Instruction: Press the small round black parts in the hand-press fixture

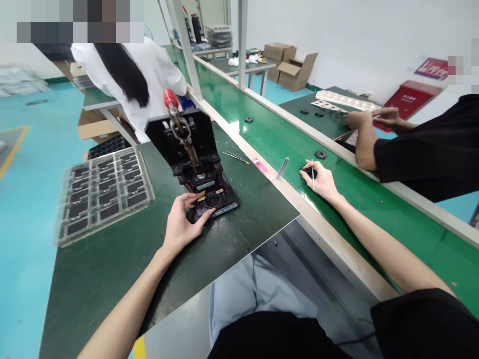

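My left hand (183, 219) rests at the base of a black toggle press (196, 149) with a red-tipped lever. Its thumb and fingers are spread on either side of a round black part (212, 200) in the press base, and whether they touch it I cannot tell. Over on the green conveyor belt, my right hand (322, 182) is closed on another round black part (309, 172). A thin white stick (313, 175) also sits in that hand, crossing the fingers. A similar black ring (321, 154) lies on the belt just beyond.
Left of the press is a clear compartment tray (105, 189) of dark pieces. Tweezers (235, 157), a pink item (260, 165) and a clear strip (283, 168) lie near the conveyor's pale rail (322, 224). One co-worker's hands (368, 119) work across the belt; another person stands behind the press.
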A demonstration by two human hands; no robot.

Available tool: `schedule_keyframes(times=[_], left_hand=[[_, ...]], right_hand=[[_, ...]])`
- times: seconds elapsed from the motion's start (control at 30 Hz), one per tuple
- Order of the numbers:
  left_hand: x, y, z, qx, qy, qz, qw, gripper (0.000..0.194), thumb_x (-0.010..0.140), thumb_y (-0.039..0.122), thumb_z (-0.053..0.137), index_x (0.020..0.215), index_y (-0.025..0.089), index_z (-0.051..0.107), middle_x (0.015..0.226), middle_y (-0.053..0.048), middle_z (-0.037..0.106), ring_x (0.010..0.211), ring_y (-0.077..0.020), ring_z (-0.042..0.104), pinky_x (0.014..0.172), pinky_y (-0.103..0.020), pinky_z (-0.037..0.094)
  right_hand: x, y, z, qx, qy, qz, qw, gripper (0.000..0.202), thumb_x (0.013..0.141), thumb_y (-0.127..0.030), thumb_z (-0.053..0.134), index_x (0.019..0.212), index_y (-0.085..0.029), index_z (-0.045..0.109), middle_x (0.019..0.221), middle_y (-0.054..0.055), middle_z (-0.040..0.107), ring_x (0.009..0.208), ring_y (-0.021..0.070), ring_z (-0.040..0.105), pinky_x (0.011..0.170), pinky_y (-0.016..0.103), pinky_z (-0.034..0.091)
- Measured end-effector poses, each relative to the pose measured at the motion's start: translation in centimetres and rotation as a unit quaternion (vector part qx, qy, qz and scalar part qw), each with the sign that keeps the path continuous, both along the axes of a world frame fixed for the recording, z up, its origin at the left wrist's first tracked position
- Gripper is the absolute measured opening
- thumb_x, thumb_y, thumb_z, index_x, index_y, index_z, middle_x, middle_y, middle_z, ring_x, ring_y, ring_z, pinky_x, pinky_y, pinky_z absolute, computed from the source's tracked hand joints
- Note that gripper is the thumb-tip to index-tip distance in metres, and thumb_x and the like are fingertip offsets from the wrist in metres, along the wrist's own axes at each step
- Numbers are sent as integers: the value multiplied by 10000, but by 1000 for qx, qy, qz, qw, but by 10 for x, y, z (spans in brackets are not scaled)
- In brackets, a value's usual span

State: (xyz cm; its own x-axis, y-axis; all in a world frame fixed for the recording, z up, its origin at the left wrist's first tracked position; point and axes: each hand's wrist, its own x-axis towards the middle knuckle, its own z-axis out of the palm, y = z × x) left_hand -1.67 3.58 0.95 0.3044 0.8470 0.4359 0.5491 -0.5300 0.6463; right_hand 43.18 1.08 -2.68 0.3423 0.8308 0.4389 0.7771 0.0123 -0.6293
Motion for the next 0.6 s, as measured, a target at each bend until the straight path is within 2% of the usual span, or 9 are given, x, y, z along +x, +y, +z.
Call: schedule_keyframes(times=[0.1, 0.17, 0.27, 0.33, 0.4, 0.47, 0.53, 0.6], left_hand=[[-8, -2, 6, -7, 0, 6, 1000, 487, 831, 472, 782, 1149, 230, 505, 1175, -93, 760, 921, -234, 763, 824, -406, 632], [-15, -3, 18, 13, -33, 48, 998, 418, 860, 458, 757, 1125, 232, 525, 1094, -62, 767, 822, -207, 755, 764, -392, 625], [-23, -1, 52, 88, -113, 138, 980, 293, 936, 438, 680, 1090, 233, 538, 1005, -31, 730, 888, -220, 759, 686, -380, 597], [-23, 6, 79, 135, -135, 162, 968, 252, 978, 439, 634, 1093, 235, 541, 1044, -26, 701, 971, -223, 755, 690, -387, 596], [-16, 19, 105, 180, -144, 152, 961, 246, 996, 449, 623, 1088, 231, 553, 1088, -24, 697, 1017, -206, 748, 721, -383, 614], [-5, 37, 127, 189, -162, 126, 960, 270, 995, 453, 643, 1102, 217, 566, 1130, -26, 716, 1096, -190, 732, 819, -374, 637], [7, 58, 146, 154, -177, 100, 967, 270, 1014, 442, 622, 1105, 191, 583, 1126, -25, 752, 1147, -175, 723, 937, -369, 632], [18, 77, 164, 103, -121, 102, 982, 324, 1073, 447, 490, 1063, 151, 623, 1053, -15, 786, 1087, -181, 756, 942, -388, 639]], right_hand=[[-10, -21, 7, 23, 12, 4, 1000, 231, 836, -410, 703, 931, -232, 591, 1208, 179, 754, 1234, 349, 692, 1036, 523, 569], [-30, -47, 16, 51, 18, 16, 998, 246, 851, -410, 721, 974, -227, 610, 1264, 178, 735, 1264, 350, 674, 1058, 532, 560], [-74, -88, 31, 74, 19, 73, 994, 252, 873, -327, 752, 1076, -237, 632, 1347, 152, 702, 1290, 328, 658, 1128, 546, 514], [-107, -102, 37, 65, 14, 174, 983, 231, 890, -269, 744, 1096, -246, 641, 1346, 134, 707, 1254, 305, 686, 1111, 529, 544], [-135, -101, 35, 49, 21, 278, 959, 201, 910, -226, 717, 1095, -245, 641, 1366, 128, 697, 1236, 287, 698, 1080, 498, 580], [-153, -90, 29, 29, 33, 343, 938, 172, 922, -203, 696, 1078, -241, 636, 1369, 129, 696, 1246, 280, 691, 1053, 466, 602], [-161, -75, 21, 14, 42, 371, 928, 154, 922, -207, 700, 1056, -237, 630, 1355, 134, 704, 1254, 281, 684, 1041, 445, 608], [-162, -65, 14, 14, 48, 381, 923, 168, 914, -238, 724, 1048, -229, 622, 1363, 152, 696, 1262, 284, 680, 1054, 447, 595]])
